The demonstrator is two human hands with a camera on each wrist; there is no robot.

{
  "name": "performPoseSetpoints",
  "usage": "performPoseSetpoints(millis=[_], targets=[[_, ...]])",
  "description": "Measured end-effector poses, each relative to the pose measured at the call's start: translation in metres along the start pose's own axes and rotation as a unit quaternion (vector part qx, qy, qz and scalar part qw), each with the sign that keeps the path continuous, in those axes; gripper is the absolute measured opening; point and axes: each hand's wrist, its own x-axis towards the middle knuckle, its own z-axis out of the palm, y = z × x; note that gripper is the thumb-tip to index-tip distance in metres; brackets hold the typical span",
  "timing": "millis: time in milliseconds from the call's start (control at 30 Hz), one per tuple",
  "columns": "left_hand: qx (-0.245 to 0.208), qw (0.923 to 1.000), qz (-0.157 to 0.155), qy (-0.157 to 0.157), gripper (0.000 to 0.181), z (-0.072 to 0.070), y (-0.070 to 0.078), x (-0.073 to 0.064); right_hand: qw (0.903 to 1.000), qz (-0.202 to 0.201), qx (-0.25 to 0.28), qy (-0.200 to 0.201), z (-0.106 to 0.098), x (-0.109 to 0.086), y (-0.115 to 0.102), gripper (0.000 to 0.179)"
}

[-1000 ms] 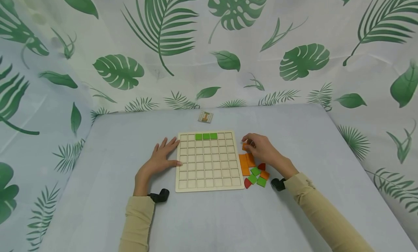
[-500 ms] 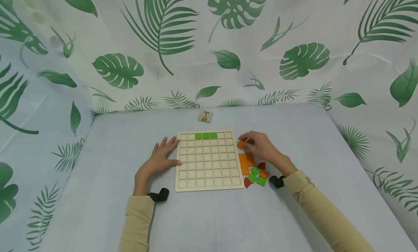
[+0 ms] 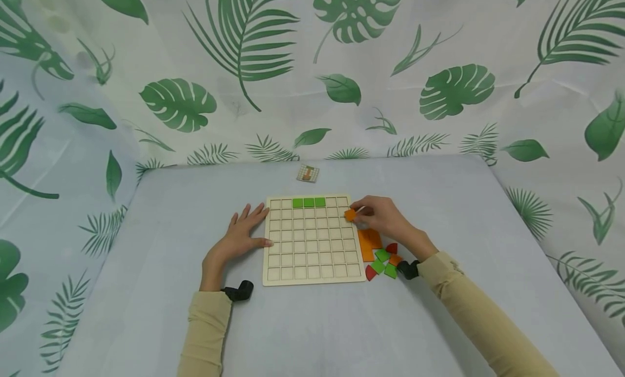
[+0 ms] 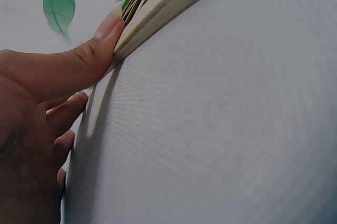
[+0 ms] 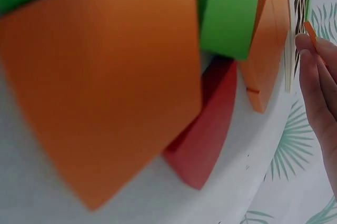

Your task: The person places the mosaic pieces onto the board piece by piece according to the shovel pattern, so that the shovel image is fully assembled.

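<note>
A square wooden grid board [image 3: 312, 241] lies in the middle of the table, with three green square tiles [image 3: 308, 203] side by side in its far row. My left hand [image 3: 239, 237] rests at the board's left edge, fingers spread and thumb on the rim; the left wrist view shows that thumb [image 4: 79, 66] against the edge. Between thumb and fingers, my right hand [image 3: 383, 214] pinches a small orange tile [image 3: 350, 215] over the board's right edge. In the right wrist view this orange tile [image 5: 311, 33] appears edge-on at the fingertips.
Right of the board lie larger orange pieces [image 3: 368, 244], several loose green tiles [image 3: 382, 255] and red quarter-round pieces [image 3: 371, 273]. A small patterned card [image 3: 308, 173] lies beyond the board. A leaf-print cloth [image 3: 293, 95] hangs behind the table.
My right hand has moved left with the orange tile, from the table beside the board to over its right edge. The left hand has stayed in place.
</note>
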Motion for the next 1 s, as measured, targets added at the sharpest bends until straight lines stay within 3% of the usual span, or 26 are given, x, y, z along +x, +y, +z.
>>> performPoseSetpoints(millis=[433, 1000], targets=[[0.003, 1.0000, 0.004, 0.000, 0.091, -0.001, 0.000, 0.000, 1.0000, 0.006, -0.002, -0.005, 0.007, 0.016, -0.012, 0.030], [0.007, 1.0000, -0.004, -0.003, 0.092, -0.001, 0.000, 0.001, 0.9993, -0.028, -0.006, -0.023, 0.014, 0.038, -0.026, 0.028]])
